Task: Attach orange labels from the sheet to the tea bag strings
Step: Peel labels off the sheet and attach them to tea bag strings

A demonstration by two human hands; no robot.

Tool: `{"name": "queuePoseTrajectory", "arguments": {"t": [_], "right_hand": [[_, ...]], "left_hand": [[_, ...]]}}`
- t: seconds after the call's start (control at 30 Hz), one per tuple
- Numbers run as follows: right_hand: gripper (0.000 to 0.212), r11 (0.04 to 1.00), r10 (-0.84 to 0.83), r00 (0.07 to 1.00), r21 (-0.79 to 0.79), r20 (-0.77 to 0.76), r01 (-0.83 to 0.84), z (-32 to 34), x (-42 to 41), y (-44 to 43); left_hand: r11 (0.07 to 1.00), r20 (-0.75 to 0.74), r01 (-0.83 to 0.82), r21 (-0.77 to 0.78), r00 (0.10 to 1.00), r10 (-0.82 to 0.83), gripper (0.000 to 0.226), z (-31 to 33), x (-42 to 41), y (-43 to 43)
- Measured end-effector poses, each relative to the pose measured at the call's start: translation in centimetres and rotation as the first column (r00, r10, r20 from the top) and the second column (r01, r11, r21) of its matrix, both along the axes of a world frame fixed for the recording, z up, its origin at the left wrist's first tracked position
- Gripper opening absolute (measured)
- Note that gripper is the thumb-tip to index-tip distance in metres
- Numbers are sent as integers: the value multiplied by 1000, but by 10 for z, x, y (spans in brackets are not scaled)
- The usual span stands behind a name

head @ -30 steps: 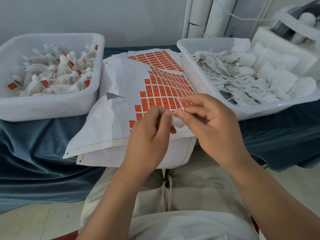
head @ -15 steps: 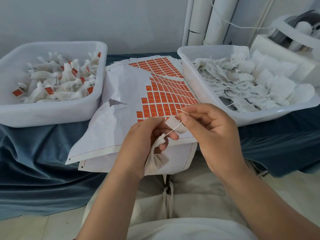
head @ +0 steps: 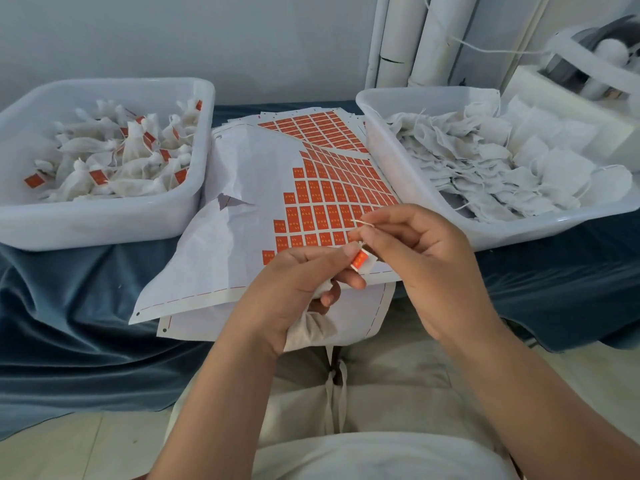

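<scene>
Small rectangular orange paper label (head: pixel 360 260): pinched at left hand (head: pixel 294 289) fingertips; same hand grips soft white gauze tea bag (head: pixel 311 332). Thin string (head: pixel 363 223): pinched by right hand (head: pixel 426 268), over glossy label sheet (head: pixel 242 244) front edge.

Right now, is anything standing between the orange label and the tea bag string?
Nothing visible does. The left hand pinches the orange label just below the string, which the right hand pinches.

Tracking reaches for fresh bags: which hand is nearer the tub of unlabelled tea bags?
Right. The right hand is just left of the tub, pinching a string; the left hand is farther left, gripping a tea bag.
</scene>
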State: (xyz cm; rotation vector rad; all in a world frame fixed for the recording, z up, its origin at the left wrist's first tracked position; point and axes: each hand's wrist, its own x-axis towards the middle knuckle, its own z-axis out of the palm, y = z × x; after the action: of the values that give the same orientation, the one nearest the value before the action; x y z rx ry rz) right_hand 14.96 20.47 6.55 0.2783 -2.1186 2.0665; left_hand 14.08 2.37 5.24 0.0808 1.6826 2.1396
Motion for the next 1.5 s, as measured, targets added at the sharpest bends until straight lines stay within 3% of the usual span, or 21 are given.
{"name": "queuePoseTrajectory", "arguments": {"t": [0.2, 0.33, 0.43, 0.5, 0.63, 0.8, 0.97, 1.13, 1.27, 1.43, 1.5], "right_hand": [[16, 998, 56, 997, -43, 57, -54, -1, -1, -1], [30, 994, 80, 993, -86, 82, -73, 1, -4, -1], [49, 988, 69, 987, 128, 142, -88, 6, -4, -2], [38, 954, 76, 993, 281, 93, -100, 6, -2, -1], [16, 927, 105, 994, 364, -11, -94, 3, -1, 2], [15, 886, 32, 994, 463, -103, 20, 1, -3, 6], [21, 755, 8, 964, 634, -266, 169, -5, -1, 2], [22, 841, 47, 986, 539, -162, 48, -10, -2, -2], [17, 908, 118, 993, 407, -17, -101, -8, 0, -4], [15, 935, 119, 993, 337, 6, -114, -2, 1, -3], [17, 949, 110, 994, 297, 20, -111, -1, 2, -4]], "left_hand": [[992, -147, 2, -129, 989, -21, 27, 4, 3, 3], [956, -314, -231, -182, 935, 166, 29, 4, 7, 10], [907, -446, -380, -181, 854, 268, 31, 3, 8, 12], [909, -482, -385, -159, 834, 269, 27, 5, 9, 11], [913, -495, -366, -180, 836, 238, 25, 6, 10, 11], [909, -386, -362, -204, 883, 265, 23, 4, 7, 10], [901, -409, -383, -207, 870, 276, 15, 3, 9, 13], [882, -466, -396, -255, 849, 247, 7, 4, 6, 7], [910, -398, -335, -245, 890, 220, 13, 6, 7, 6], [963, -241, -214, -163, 955, 172, 20, 8, 6, 4], [967, -247, -202, -156, 956, 160, 19, 8, 6, 5]]}}
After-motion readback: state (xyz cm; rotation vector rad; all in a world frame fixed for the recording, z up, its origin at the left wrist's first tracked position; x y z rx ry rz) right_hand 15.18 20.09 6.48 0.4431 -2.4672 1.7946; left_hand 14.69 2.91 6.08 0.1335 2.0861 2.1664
